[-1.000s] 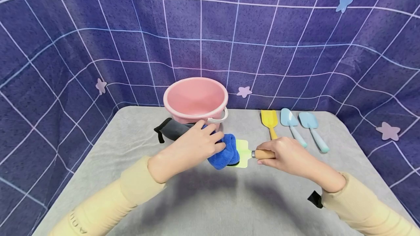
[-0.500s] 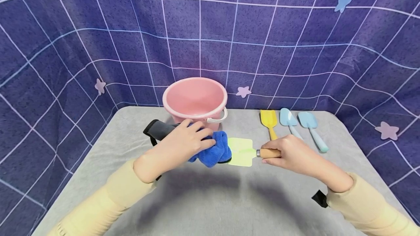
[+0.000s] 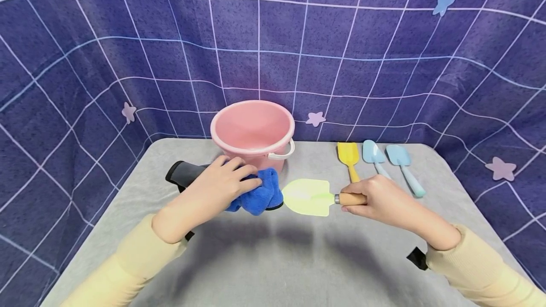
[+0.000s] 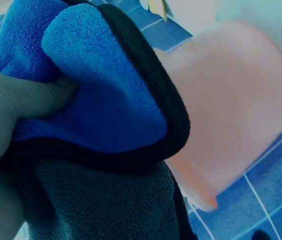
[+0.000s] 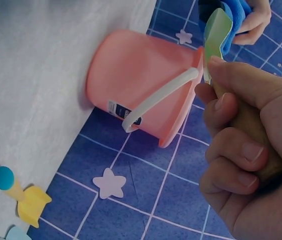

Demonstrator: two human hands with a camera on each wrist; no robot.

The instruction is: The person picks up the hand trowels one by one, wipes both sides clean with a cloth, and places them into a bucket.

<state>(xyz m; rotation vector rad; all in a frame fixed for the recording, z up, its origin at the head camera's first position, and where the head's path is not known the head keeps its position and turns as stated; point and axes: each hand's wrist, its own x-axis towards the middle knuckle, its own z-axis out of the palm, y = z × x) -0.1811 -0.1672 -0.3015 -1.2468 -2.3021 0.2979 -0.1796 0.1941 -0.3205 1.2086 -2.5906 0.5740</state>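
Observation:
My left hand (image 3: 222, 181) grips a blue-and-grey microfibre cloth (image 3: 260, 198) with black edging. Seen from the left wrist, the thumb presses into the blue side of the folded cloth (image 4: 111, 100). In my right hand (image 3: 379, 203) is a garden trowel (image 3: 309, 197) with a pale yellow-green blade and wooden handle, held level above the table. Its rounded tip points left, right at the cloth's edge. The right wrist view shows fingers curled round the handle, the trowel blade (image 5: 216, 35) nearly edge-on.
A pink bucket (image 3: 239, 149) with a white handle stands behind the cloth by the curtain. To the back right lie a yellow toy shovel (image 3: 349, 154) and two light-blue ones, one at the left (image 3: 373, 152), another at the right (image 3: 398, 155). A star-patterned purple curtain (image 3: 273, 27) surrounds the grey-covered table.
My left hand has moved left with the cloth, sliding along the trowel blade until nearly all of it shows. My right hand has shifted slightly to the right with the trowel.

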